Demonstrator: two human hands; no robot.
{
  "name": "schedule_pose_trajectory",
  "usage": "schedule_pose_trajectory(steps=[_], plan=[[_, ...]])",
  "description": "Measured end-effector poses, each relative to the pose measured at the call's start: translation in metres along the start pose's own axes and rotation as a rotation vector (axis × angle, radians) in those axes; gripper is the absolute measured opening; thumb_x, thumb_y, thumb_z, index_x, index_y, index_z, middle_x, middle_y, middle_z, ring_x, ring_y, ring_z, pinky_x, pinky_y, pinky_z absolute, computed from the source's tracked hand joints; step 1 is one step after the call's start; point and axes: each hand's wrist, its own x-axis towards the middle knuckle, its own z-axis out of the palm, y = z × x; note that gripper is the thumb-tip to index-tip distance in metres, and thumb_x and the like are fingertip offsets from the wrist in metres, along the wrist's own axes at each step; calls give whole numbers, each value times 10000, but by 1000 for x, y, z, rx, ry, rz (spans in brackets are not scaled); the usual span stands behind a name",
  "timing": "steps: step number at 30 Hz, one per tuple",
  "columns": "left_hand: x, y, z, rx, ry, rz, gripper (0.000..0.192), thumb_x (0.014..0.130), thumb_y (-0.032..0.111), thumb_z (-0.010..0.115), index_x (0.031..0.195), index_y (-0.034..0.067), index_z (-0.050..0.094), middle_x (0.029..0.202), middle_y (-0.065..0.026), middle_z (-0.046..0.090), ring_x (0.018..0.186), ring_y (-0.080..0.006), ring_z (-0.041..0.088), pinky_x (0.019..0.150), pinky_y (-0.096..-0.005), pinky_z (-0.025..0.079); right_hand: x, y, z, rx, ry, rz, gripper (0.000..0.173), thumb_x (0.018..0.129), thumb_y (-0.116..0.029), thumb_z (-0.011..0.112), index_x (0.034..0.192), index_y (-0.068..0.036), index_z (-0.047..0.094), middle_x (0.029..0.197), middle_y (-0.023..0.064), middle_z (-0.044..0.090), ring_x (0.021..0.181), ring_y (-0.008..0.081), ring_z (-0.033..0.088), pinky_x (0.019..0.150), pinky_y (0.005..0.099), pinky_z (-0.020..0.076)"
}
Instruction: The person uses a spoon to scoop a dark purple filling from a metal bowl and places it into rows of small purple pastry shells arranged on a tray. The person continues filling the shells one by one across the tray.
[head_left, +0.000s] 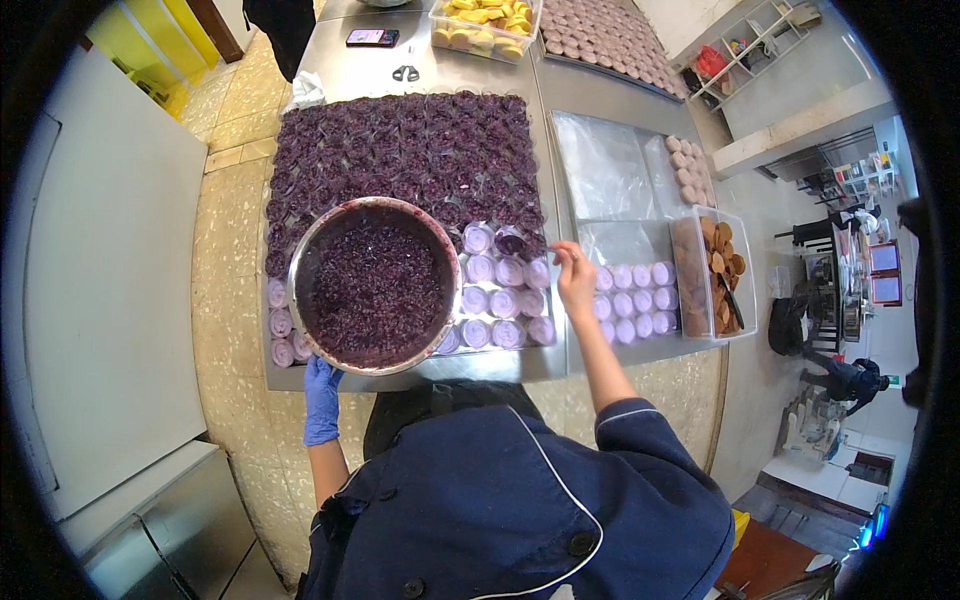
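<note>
My left hand (322, 397), in a blue glove, grips the near rim of a steel bowl (375, 367) holding dark purple grainy filling (371, 289). The bowl covers part of the cups beneath it. My bare right hand (574, 281) holds a spoon (512, 244) by its handle, its bowl over a cup at the right of the tray. Many clear cups topped with dark purple filling (405, 150) stand in rows behind the bowl. Nearer me, cups with pale lilac swirled cream (509, 334) show on both sides of it.
Right of the tray are more lilac cups (643, 302), plastic-covered trays (604, 165) and a clear tub of brown discs (724, 262). Scissors (406, 73), a phone (373, 37) and a tub of yellow pieces (484, 37) lie farther back. A person (847, 379) is far right.
</note>
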Motion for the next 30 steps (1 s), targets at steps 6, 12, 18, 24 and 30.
schedule_pose_trajectory(steps=[6,12,18,24,30], plan=[[-1,2,1,14,6,-10,430,906,231,519,1293,72,417,1238,-52,496,1088,-167,506,877,-317,453,2,10,6,134,54,146,194,924,-153,459,896,-25,603,592,31,532,556,99,500,524,254,395],[-2,3,2,13,-8,-2,431,904,233,524,1291,76,420,1221,-46,508,1076,-158,514,879,-316,450,3,11,9,81,121,189,217,930,-166,442,893,-21,600,583,33,531,556,106,503,528,255,391],[-1,2,3,20,18,-16,391,935,221,467,1280,46,411,1216,-56,500,1060,-159,515,872,-308,450,-7,1,15,-18,78,145,185,919,-169,462,905,-50,603,623,72,576,581,172,580,530,285,426],[-2,3,4,-3,19,-2,408,933,226,471,1292,45,400,1221,-55,498,1068,-156,510,876,-306,444,-5,-14,15,-275,35,-225,60,826,-122,581,880,-109,603,780,44,623,612,261,601,507,337,447],[-6,9,11,2,-4,11,402,931,219,469,1281,31,410,1225,-65,494,1080,-163,504,892,-309,438,2,-31,17,-392,-106,-390,67,796,-105,596,862,-116,597,727,33,598,572,242,584,475,336,426]])
